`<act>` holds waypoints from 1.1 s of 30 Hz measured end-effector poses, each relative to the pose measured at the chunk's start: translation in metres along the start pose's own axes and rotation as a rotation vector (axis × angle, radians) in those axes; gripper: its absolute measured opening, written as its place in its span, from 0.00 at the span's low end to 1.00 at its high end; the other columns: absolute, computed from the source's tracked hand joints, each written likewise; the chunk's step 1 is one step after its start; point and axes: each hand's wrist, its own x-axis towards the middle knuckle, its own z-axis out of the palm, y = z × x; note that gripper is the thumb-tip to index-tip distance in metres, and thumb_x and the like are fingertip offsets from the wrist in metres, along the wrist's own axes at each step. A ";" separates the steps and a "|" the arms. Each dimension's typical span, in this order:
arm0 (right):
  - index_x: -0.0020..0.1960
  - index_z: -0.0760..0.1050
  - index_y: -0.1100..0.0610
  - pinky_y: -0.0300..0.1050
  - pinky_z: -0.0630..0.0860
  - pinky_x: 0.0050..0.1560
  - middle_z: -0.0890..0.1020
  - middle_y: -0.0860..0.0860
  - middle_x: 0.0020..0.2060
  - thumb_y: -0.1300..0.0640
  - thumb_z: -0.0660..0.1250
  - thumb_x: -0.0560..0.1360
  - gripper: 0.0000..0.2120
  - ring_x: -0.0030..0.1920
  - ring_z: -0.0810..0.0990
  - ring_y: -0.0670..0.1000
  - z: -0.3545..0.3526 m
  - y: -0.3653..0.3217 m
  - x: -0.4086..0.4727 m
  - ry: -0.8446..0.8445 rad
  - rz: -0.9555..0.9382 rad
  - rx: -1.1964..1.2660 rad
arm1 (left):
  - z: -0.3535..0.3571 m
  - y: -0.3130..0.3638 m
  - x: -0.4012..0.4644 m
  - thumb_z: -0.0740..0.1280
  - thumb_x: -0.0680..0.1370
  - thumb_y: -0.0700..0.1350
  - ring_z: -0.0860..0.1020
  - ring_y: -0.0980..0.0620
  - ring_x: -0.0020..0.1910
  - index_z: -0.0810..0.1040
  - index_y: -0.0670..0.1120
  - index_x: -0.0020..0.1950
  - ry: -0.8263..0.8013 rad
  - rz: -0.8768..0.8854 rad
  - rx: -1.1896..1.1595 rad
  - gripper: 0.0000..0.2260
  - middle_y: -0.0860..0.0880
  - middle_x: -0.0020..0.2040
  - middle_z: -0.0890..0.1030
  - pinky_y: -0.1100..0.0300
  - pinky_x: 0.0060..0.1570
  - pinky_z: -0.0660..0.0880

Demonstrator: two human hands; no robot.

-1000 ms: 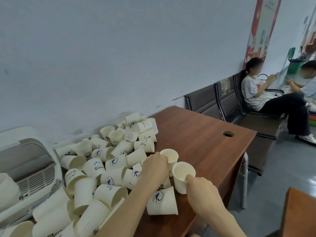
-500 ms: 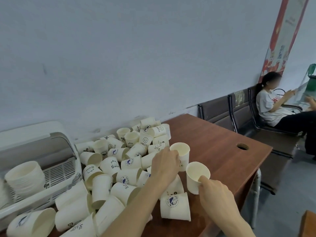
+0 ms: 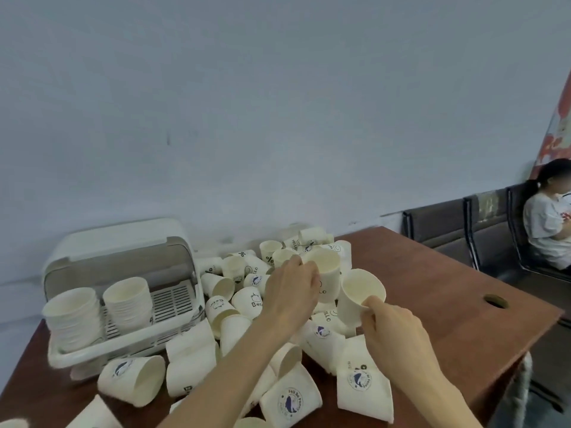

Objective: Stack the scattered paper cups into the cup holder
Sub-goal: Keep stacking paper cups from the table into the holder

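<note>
Above a pile of paper cups (image 3: 247, 301) on the counter (image 3: 432, 291), the left hand (image 3: 290, 298) and right hand (image 3: 392, 332) each grip one upright cup.

We see the worktop (image 3: 432, 288) across the lower frame. The cup holder (image 3: 123, 273) sits at centre left on it, two cup stacks (image 3: 102, 313) inside. Scattered cups (image 3: 241, 291) lie right of and below the holder. The left hand (image 3: 290, 295) and right hand (image 3: 395, 332) at centre each hold an upright cup. Chairs (image 3: 482, 239) stand at far right, behind the worktop.
</note>
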 end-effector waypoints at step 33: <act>0.49 0.70 0.55 0.51 0.73 0.41 0.71 0.49 0.35 0.54 0.55 0.80 0.08 0.44 0.73 0.56 0.064 -0.241 0.014 -0.142 -0.581 0.299 | -0.168 -0.195 -0.101 0.59 0.79 0.54 0.77 0.49 0.46 0.77 0.50 0.49 0.174 -0.379 0.285 0.11 0.52 0.47 0.76 0.53 0.43 0.75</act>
